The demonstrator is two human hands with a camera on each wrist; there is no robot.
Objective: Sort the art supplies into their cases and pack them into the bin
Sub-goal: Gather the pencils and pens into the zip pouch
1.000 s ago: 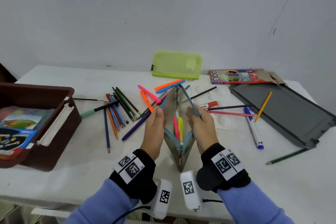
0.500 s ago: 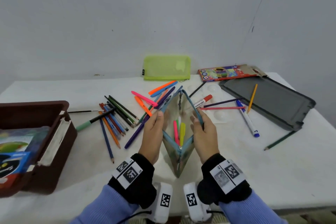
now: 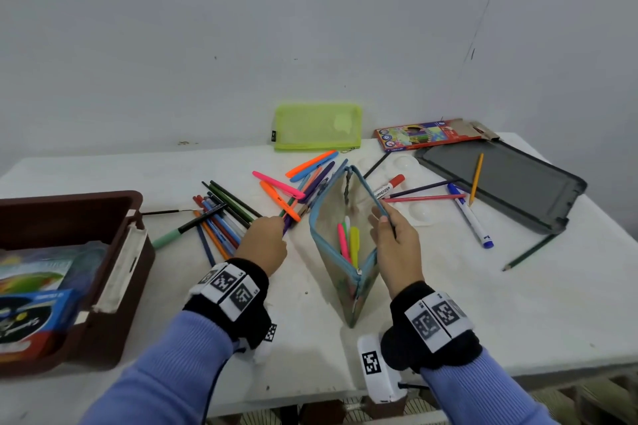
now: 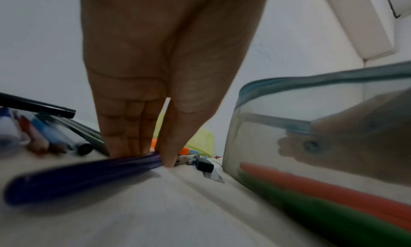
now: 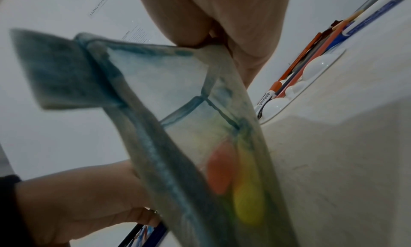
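Note:
A clear pouch [image 3: 331, 217] with a blue zipper stands unzipped in the middle of the white table, with pink, yellow and green pens inside. My right hand [image 3: 381, 217] pinches its right rim; the right wrist view shows thumb and fingers of the right hand [image 5: 213, 43] closed on the pouch [image 5: 177, 110] edge. Left of the pouch, my left hand [image 3: 281, 222] is down on a purple pen [image 3: 310, 188]. In the left wrist view the left hand [image 4: 155, 154] pinches that purple pen [image 4: 77, 177] between thumb and fingers, low over the table, beside the pouch [image 4: 311, 127].
A brown bin [image 3: 114, 272] holding boxes sits at the left. Loose pencils [image 3: 221, 221] and coloured pens [image 3: 279, 185] lie left of the pouch. At the back are a green mesh pouch [image 3: 317, 128] and a pencil box [image 3: 424, 134]. A grey tray [image 3: 511, 190], markers and a white palette [image 3: 421, 214] lie right.
My left hand has let go of the pouch's left rim and moved left onto the purple pen. The right hand still holds the right rim.

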